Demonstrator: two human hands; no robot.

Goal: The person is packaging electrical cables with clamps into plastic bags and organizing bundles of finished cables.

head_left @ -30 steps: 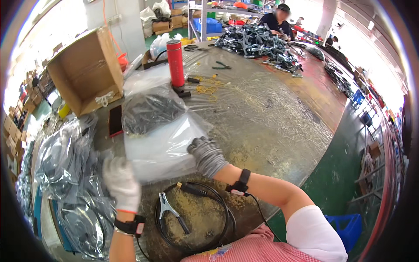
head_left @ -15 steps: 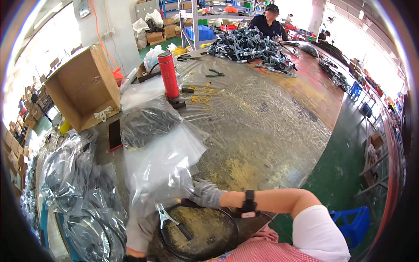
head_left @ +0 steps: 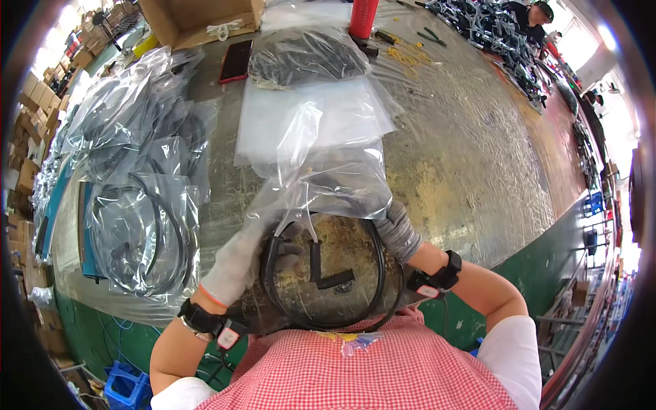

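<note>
Gloved fingers of the left hand grip one edge of a clear plastic bag; the right hand pinches its opposite edge, holding it over a coiled black cable lying near the worktop edge. Bagged cables pile up at left, beyond flat empty bags.
</note>
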